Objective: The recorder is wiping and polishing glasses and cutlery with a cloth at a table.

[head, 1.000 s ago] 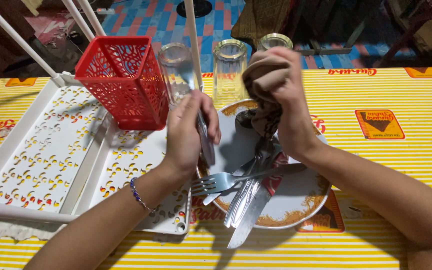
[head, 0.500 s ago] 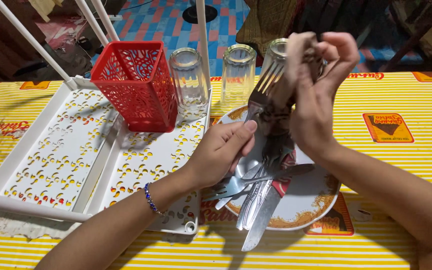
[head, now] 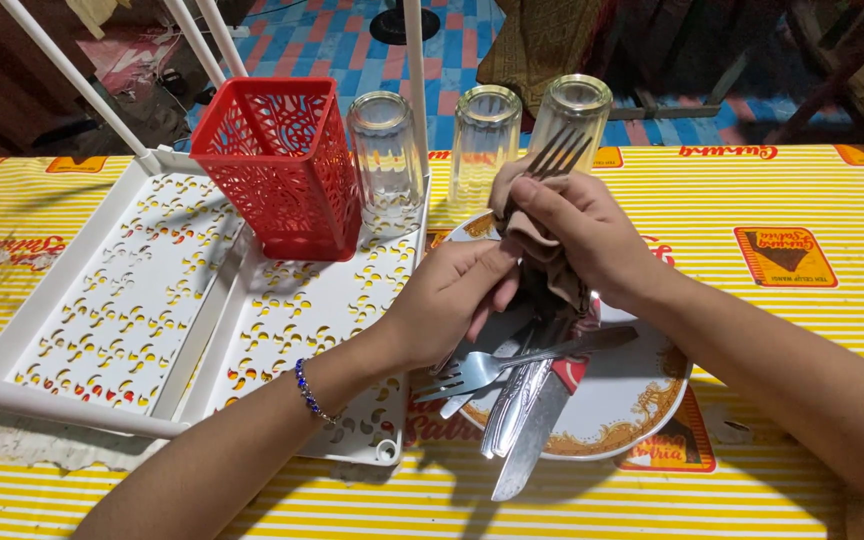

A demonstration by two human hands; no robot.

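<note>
We see the right hand (head: 582, 235) closed around a brown cloth (head: 537, 245) that wraps the shaft of a fork (head: 555, 155), its tines pointing up in front of an upturned glass (head: 574, 110). The left hand (head: 452, 300) pinches the lower end of the same fork, fingers closed on it just under the cloth. Both hands hover above a round plate (head: 632, 400) with a brown patterned rim, where more cutlery (head: 512, 385) lies in a loose pile. To the left on the yellow striped surface (head: 752, 210) sits a white perforated drying rack (head: 122, 300) carrying a red cutlery basket (head: 282, 165) and another upturned glass (head: 385, 150).
</note>
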